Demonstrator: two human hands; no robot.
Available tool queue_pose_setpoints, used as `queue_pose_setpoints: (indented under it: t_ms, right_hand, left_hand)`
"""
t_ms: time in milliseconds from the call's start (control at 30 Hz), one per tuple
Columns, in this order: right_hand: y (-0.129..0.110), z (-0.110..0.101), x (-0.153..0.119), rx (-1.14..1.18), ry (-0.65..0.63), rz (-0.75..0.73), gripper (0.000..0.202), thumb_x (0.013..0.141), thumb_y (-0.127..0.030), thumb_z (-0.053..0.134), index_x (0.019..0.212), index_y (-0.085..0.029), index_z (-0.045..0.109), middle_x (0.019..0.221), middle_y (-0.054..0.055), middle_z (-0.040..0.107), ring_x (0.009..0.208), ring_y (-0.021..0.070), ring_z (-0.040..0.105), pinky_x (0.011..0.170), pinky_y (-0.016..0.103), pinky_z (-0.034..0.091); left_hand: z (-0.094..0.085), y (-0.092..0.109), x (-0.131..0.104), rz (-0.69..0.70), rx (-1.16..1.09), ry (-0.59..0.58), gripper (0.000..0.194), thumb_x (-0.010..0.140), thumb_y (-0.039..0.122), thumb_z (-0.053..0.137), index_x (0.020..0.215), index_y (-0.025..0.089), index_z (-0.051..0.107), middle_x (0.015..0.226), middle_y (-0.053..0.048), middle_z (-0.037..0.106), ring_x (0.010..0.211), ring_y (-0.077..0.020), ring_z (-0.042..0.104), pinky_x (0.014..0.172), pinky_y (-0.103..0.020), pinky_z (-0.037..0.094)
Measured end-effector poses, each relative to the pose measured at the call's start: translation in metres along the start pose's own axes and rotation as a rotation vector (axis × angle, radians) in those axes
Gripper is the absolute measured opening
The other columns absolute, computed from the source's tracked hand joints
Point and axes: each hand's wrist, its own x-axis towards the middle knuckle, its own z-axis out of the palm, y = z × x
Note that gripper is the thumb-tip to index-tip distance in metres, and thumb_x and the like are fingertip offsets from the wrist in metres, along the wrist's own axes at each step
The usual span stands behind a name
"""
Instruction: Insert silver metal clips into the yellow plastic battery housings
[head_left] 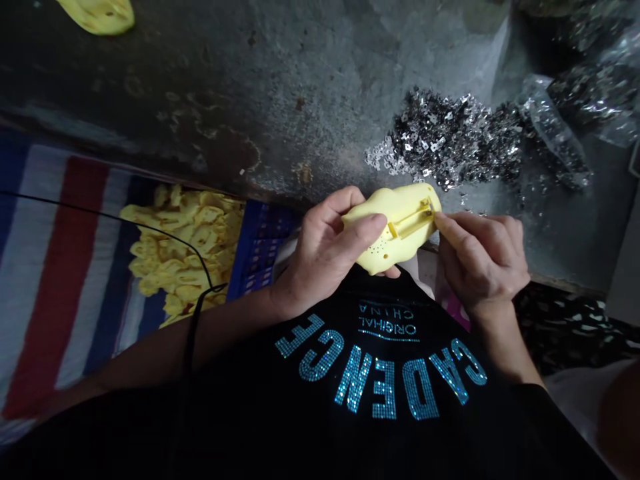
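Note:
A yellow plastic toy shell (370,203) with a long battery slot and a patch of small holes is gripped in my left hand (327,250), thumb on its face. My right hand (483,257) is closed, its thumb and forefinger at the right end of the slot. Small metal pieces (429,209) show in the slot just by those fingertips. Whether a further piece is pinched between them is hidden. Just beyond the shell lies a heap of small shiny metal contact plates (450,137) on the grey worktop (280,87).
Many yellow shells (180,247) fill a blue plastic basket (260,243) at the left, beside striped cloth (65,267). Another yellow piece (103,15) lies at the top left. Clear plastic bags (557,127) lie at the right. A black cord (197,320) runs past my left forearm.

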Motion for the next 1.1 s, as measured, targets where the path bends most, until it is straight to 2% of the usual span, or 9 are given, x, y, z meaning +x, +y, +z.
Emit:
queue_pose_setpoints:
  t_ms: [100, 233, 400, 567, 700, 800, 867, 967, 1100]
  right_hand:
    - [-0.003, -0.005, 0.006, 0.127, -0.035, 0.071, 0.046, 0.101, -0.012, 0.080, 0.139, -0.037, 0.081, 0.111, 0.003, 0.089, 0.086, 0.0233, 0.076, 0.074, 0.041, 0.055]
    - [0.005, -0.007, 0.016, 0.461, -0.060, 0.352, 0.024, 0.104, -0.024, 0.081, 0.126, -0.033, 0.085, 0.109, 0.003, 0.086, 0.088, 0.0223, 0.078, 0.074, 0.039, 0.061]
    - [0.021, -0.006, 0.030, 0.733, -0.280, 0.455, 0.029, 0.105, -0.041, 0.083, 0.132, -0.030, 0.081, 0.116, 0.005, 0.085, 0.084, 0.0196, 0.078, 0.067, 0.034, 0.062]
    - [0.022, -0.008, 0.041, 0.823, -0.412, 0.530, 0.043, 0.097, -0.059, 0.091, 0.128, -0.030, 0.082, 0.113, 0.003, 0.084, 0.087, 0.0191, 0.076, 0.078, 0.033, 0.065]
    - [0.017, 0.000, 0.037, 0.853, -0.374, 0.554, 0.045, 0.091, -0.060, 0.096, 0.121, -0.030, 0.080, 0.103, 0.000, 0.082, 0.084, 0.0185, 0.075, 0.078, 0.033, 0.066]
    - [0.014, 0.004, 0.027, 0.856, -0.265, 0.562, 0.037, 0.092, -0.049, 0.097, 0.118, -0.031, 0.079, 0.103, -0.001, 0.081, 0.084, 0.0174, 0.075, 0.079, 0.033, 0.066]
    - [0.011, 0.005, 0.018, 0.829, -0.185, 0.567, 0.034, 0.093, -0.042, 0.096, 0.121, -0.031, 0.079, 0.106, -0.002, 0.082, 0.085, 0.0171, 0.075, 0.080, 0.033, 0.066]
    - [0.007, 0.006, 0.005, 0.754, -0.074, 0.537, 0.033, 0.095, -0.033, 0.092, 0.126, -0.032, 0.079, 0.109, -0.001, 0.081, 0.087, 0.0183, 0.076, 0.082, 0.035, 0.065]
    - [0.003, 0.007, -0.003, 0.673, 0.007, 0.459, 0.038, 0.096, -0.025, 0.089, 0.131, -0.033, 0.078, 0.108, 0.001, 0.079, 0.089, 0.0207, 0.074, 0.083, 0.040, 0.063]
  left_hand:
    - [-0.003, -0.002, -0.003, 0.001, 0.048, -0.026, 0.047, 0.097, 0.052, 0.089, 0.095, 0.024, 0.052, 0.085, 0.003, 0.071, 0.071, -0.0195, 0.082, 0.059, -0.028, 0.074]
    - [-0.004, -0.002, -0.008, 0.026, 0.102, -0.028, 0.048, 0.094, 0.054, 0.093, 0.095, 0.024, 0.055, 0.085, 0.004, 0.069, 0.072, -0.0193, 0.083, 0.059, -0.026, 0.072]
    - [-0.003, 0.000, -0.014, 0.125, 0.199, -0.057, 0.040, 0.095, 0.045, 0.094, 0.095, 0.022, 0.061, 0.089, 0.003, 0.072, 0.073, -0.0179, 0.083, 0.059, -0.024, 0.071]
    - [-0.001, -0.001, -0.014, 0.303, 0.427, -0.061, 0.030, 0.100, 0.038, 0.087, 0.093, 0.023, 0.062, 0.088, 0.003, 0.068, 0.068, -0.0126, 0.073, 0.054, -0.022, 0.060]
    - [0.003, 0.006, -0.009, 0.576, 0.731, -0.121, 0.027, 0.103, 0.030, 0.077, 0.086, 0.022, 0.057, 0.085, 0.001, 0.066, 0.068, -0.0118, 0.059, 0.059, -0.028, 0.046]
    - [-0.002, 0.011, -0.005, 0.569, 0.702, -0.261, 0.025, 0.098, 0.027, 0.085, 0.094, 0.023, 0.060, 0.089, 0.001, 0.066, 0.072, -0.0125, 0.058, 0.062, -0.028, 0.046]
    - [-0.011, 0.010, 0.000, 0.390, 0.530, -0.372, 0.038, 0.092, 0.033, 0.095, 0.113, 0.026, 0.064, 0.103, -0.001, 0.071, 0.080, -0.0146, 0.068, 0.066, -0.026, 0.054]
    - [-0.026, 0.005, 0.011, 0.115, 0.357, -0.517, 0.092, 0.076, 0.051, 0.108, 0.152, 0.036, 0.060, 0.132, -0.006, 0.073, 0.107, -0.0252, 0.078, 0.078, -0.030, 0.065]
    - [-0.033, 0.001, 0.029, 0.031, 0.449, -0.678, 0.133, 0.059, 0.061, 0.114, 0.175, 0.045, 0.051, 0.148, -0.011, 0.066, 0.128, -0.0361, 0.071, 0.086, -0.037, 0.068]
